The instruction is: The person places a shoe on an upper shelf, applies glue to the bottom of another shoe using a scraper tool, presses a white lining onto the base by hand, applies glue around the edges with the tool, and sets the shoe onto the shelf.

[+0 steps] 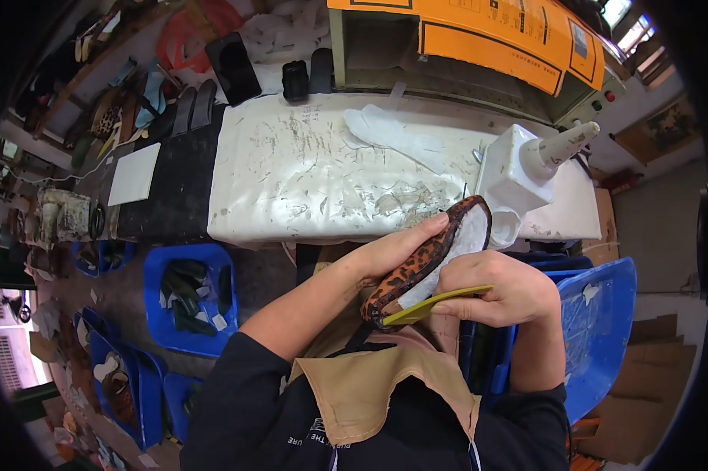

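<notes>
Left hand [397, 253] has a grip on the leopard-print shoe [418, 265] just right of centre frame, right hand [511, 290] pinches the yellow-green strip [420, 308], so imo brace the shoe and work the strip gently.

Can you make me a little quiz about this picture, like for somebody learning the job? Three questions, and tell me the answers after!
1. Fill in the blank: the left hand holds a shoe with a dark-____ orange-brown side.

2. True or false: the white container with the cone-shaped top stands on the floor.

3. Pick one: what colour is the flat strip in the right hand?
A. Red
B. Yellow-green
C. Blue

Key:
1. Spotted.
2. False: it stands on the pale-covered bench.
3. B.
</notes>
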A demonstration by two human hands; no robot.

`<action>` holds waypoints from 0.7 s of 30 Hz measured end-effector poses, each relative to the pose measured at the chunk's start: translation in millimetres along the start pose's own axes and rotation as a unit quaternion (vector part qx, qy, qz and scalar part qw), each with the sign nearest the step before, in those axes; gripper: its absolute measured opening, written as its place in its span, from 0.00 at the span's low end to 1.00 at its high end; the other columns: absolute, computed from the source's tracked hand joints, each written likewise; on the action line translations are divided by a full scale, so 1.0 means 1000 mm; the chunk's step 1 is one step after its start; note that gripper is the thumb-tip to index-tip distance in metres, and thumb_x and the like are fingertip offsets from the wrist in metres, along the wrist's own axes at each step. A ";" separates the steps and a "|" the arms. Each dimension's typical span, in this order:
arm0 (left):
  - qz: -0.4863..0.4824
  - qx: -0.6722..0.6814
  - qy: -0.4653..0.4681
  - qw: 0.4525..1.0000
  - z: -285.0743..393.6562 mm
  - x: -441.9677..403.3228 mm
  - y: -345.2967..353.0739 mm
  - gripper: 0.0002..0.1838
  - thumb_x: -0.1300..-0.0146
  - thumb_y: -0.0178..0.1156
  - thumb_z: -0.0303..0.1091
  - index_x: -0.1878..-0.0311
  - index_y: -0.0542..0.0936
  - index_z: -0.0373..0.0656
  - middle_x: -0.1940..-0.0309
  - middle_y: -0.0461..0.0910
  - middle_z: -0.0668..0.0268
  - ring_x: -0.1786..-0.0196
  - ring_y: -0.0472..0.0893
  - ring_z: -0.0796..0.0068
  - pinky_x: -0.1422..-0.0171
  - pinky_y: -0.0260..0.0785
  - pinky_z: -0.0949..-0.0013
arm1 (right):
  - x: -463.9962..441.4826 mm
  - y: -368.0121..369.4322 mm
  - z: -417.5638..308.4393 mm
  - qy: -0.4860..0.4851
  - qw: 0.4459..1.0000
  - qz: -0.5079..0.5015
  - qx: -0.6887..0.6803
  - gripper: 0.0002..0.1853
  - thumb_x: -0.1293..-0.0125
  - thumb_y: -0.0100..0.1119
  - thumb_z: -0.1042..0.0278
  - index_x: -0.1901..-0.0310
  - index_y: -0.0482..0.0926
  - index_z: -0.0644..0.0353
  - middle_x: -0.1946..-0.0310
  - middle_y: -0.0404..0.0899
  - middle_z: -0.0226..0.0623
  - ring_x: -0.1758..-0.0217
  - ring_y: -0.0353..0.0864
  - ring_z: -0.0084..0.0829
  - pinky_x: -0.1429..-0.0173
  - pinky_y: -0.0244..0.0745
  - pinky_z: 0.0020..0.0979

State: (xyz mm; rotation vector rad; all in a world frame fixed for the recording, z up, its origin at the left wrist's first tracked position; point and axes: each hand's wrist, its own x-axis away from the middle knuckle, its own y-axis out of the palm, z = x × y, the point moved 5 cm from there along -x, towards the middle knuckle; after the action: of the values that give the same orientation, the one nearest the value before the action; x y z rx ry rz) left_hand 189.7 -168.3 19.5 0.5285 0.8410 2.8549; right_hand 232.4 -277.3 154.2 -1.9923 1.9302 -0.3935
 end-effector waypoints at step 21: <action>0.018 0.300 0.264 0.917 0.028 0.041 -0.033 0.31 0.19 0.45 0.56 0.27 0.73 0.42 0.34 0.80 0.54 0.37 0.82 0.65 0.35 0.78 0.60 | 0.055 -0.044 -0.035 0.074 0.806 0.587 -0.010 0.08 0.29 0.59 0.78 0.69 0.82 0.67 0.77 0.77 0.30 0.76 0.68 0.22 0.70 0.64 0.26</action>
State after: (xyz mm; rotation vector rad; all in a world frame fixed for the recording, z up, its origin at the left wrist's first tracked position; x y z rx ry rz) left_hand 161.8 -118.0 36.2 -0.2192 1.8313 2.7592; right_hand 259.4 -333.2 202.7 -0.4522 2.7780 -0.1656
